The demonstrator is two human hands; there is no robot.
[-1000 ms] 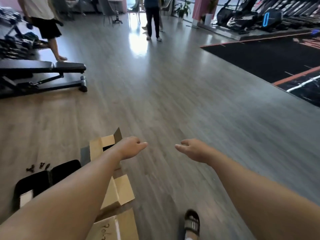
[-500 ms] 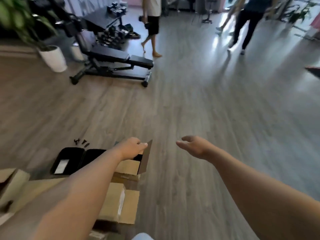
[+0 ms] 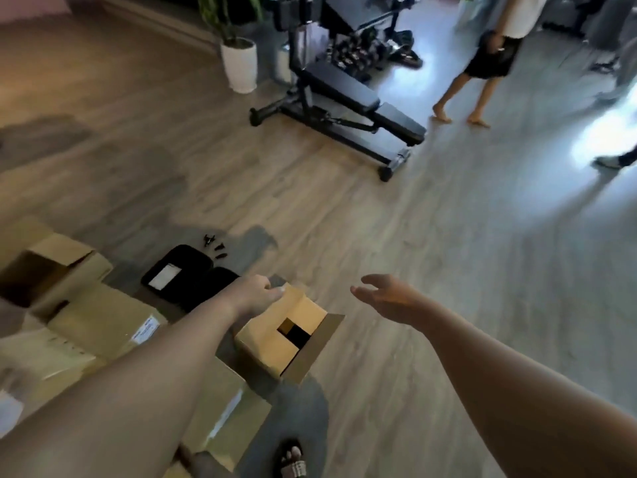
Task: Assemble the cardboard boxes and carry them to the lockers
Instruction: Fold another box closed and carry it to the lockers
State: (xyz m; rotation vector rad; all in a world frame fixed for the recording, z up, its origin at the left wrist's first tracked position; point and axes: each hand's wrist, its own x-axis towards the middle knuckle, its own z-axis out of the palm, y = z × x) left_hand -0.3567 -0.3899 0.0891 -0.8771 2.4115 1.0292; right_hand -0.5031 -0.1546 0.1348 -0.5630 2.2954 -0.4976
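Observation:
A small cardboard box (image 3: 275,334) with open top flaps hangs over the floor just below my left hand (image 3: 256,293). That hand's fingers are curled over the box's far flap, thumb on the cardboard. To the right of the box, my right hand (image 3: 389,298) is stretched forward with fingers apart, touching nothing. More cardboard boxes lie at the lower left: an open one (image 3: 51,267), a closed one with a label (image 3: 103,319) and another (image 3: 224,405) under my left forearm.
An open black case (image 3: 186,281) and small black screws (image 3: 213,244) lie on the wooden floor behind the boxes. A black weight bench (image 3: 348,108) and a white plant pot (image 3: 239,63) stand farther back. A barefoot person (image 3: 489,56) walks at upper right. My sandalled foot (image 3: 293,460) shows at the bottom.
The view has swung left and down, bringing the bench, the plant pot and more boxes into sight. The small box has stayed at my left hand. My right hand's fingers have spread.

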